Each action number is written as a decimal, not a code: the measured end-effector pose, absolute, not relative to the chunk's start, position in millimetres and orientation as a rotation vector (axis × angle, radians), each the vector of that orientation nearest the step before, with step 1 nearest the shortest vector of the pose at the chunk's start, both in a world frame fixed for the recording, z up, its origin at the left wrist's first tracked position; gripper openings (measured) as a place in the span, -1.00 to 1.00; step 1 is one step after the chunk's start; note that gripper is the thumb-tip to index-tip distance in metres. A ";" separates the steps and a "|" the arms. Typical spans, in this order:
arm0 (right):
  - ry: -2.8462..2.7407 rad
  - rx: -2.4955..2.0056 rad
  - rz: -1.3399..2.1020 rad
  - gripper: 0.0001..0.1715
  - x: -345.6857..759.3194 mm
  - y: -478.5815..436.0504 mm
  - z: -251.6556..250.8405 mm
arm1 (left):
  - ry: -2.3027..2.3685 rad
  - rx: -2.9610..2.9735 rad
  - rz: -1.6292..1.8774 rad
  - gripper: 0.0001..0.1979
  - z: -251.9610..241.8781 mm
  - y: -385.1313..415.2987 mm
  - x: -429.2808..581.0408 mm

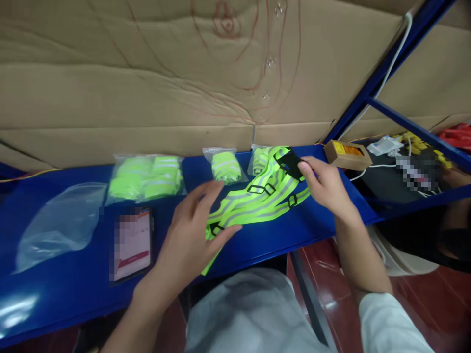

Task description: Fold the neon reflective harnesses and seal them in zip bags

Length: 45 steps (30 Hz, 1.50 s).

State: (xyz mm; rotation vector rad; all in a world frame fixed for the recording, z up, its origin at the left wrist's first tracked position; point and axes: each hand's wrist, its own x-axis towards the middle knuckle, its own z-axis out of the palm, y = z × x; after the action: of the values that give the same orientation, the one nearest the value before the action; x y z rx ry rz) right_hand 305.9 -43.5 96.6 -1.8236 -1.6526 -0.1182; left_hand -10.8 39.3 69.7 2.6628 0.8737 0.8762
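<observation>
A neon yellow reflective harness (253,208) with grey stripes and black buckles lies stretched across the blue table. My right hand (326,186) pinches the black patch (291,164) at its right end between thumb and fingers. Over the harness's left end is my left hand (200,225), its thumb and fingers spread apart around the straps. Whether its fingertips touch the straps I cannot tell. Behind the harness, a bagged neon bundle (225,166) stands against the cardboard, and another bagged bundle (258,159) is partly hidden by the straps.
Two more neon bundles in clear bags (145,177) lie at the back left. An empty clear plastic bag (61,225) and a phone-like device (133,245) lie on the blue table (66,289). A small cardboard box (348,154) sits at right by the blue frame post (386,63).
</observation>
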 end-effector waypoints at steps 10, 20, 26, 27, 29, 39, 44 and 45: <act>-1.726 -1.306 0.067 -0.60 259.4 -8.5 216.0 | 0.399 2.173 0.951 -0.66 202.4 94.8 45.0; -1.734 -1.238 0.387 -0.69 279.3 19.6 198.8 | 0.433 1.814 0.822 -0.68 187.2 133.4 24.6; -1.677 -1.226 0.386 -0.61 260.9 39.7 189.8 | 0.594 2.311 1.464 -0.76 186.9 119.8 33.4; -1.687 -1.216 0.359 -0.60 256.0 41.5 188.9 | 0.508 2.423 1.385 -0.72 187.3 112.2 34.9; -1.686 -1.194 0.322 -0.62 246.9 42.9 187.4 | 0.438 2.562 1.234 -0.64 186.3 100.1 37.4; -1.632 -1.198 0.305 -0.67 230.7 47.1 181.4 | 0.688 2.745 1.098 -0.65 175.2 103.5 29.9; -1.660 -1.207 0.336 -0.69 228.8 54.7 178.8 | 0.868 2.864 0.984 -0.73 175.2 100.3 28.4; -1.674 -1.211 0.338 -0.71 228.7 57.7 177.5 | 0.888 2.890 0.936 -0.73 174.6 102.0 29.1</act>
State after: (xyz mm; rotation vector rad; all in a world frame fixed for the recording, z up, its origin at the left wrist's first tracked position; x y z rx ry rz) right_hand 228.7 57.7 177.5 -1.2113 -1.6740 0.3379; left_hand 29.1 102.0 174.6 2.8902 0.8876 0.9364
